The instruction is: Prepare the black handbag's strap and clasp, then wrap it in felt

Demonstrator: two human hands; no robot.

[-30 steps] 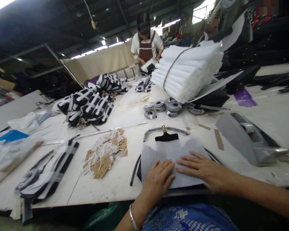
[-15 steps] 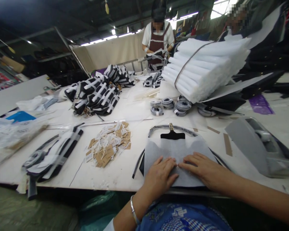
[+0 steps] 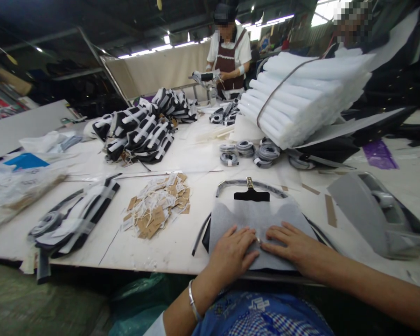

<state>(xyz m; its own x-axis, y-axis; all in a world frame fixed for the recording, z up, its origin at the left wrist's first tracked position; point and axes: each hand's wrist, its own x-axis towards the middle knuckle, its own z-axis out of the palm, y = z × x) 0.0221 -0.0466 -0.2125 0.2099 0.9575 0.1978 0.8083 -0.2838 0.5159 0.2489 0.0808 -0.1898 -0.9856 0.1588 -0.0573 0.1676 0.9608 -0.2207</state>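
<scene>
A black handbag lies flat at the table's front edge, largely covered by a pale grey sheet (image 3: 227, 214). Both of my hands rest on that sheet, side by side with their fingertips close together. My left hand (image 3: 234, 247) is spread flat, thumb apart. Flat too, with fingers stretched out, is my right hand (image 3: 290, 242). Between the fingertips shows a small shiny spot, too small to name. Above the sheet are a black tab (image 3: 252, 196) with a gold clasp (image 3: 249, 183) and a wrapped handle (image 3: 275, 187).
Left of the bag lies a heap of tags (image 3: 157, 210), then a wrapped bag (image 3: 79, 219). Coiled straps (image 3: 245, 148) and a bundle of white foam rolls (image 3: 301, 98) stand behind. A grey tape dispenser (image 3: 364, 210) is at right. A co-worker (image 3: 231, 56) stands opposite.
My hands stay on the sheet, with only a slight widening between the fingertips. The co-worker opposite has moved a wrapped item up and to the left. The view has shifted slightly.
</scene>
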